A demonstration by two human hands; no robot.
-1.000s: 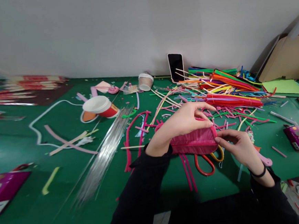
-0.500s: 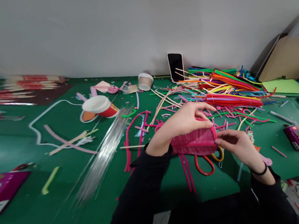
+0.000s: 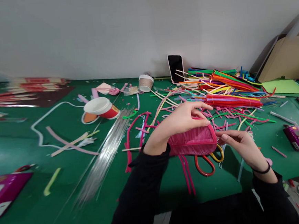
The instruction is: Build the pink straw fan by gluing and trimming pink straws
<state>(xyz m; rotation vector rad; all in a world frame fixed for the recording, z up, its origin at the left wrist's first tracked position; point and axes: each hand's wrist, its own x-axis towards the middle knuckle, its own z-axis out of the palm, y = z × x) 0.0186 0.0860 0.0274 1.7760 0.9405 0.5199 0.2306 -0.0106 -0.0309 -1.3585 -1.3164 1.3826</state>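
Note:
A pink ribbed panel with a fuzzy border [image 3: 190, 144] hangs just above the green table; it looks made of pipe cleaners. My left hand [image 3: 182, 119] reaches over it, thumb and fingers closed on its upper edge. At its right end, my right hand [image 3: 236, 143] has thumb and index finger pinched together, fingertips by the border. Whatever may lie in that pinch is too small to make out. Below the panel, scissors with a red and a yellow handle loop [image 3: 205, 171] rest on the table, blades hidden. Two pink pipe cleaners [image 3: 187, 176] stick out beneath it.
Bundles of coloured pipe cleaners [image 3: 231, 97] and pink offcuts lie behind my hands. A phone [image 3: 176, 68] leans on the wall. Leftward are thin metal wires [image 3: 103, 157], a tipped paper cup [image 3: 110, 110] and a purple device [image 3: 9, 188]. Another purple device [image 3: 298, 138] sits right.
My right hand's fingertips have shifted slightly right, off their pinch on the panel's border. My left hand and the panel have moved a little left, the panel's face tilting somewhat.

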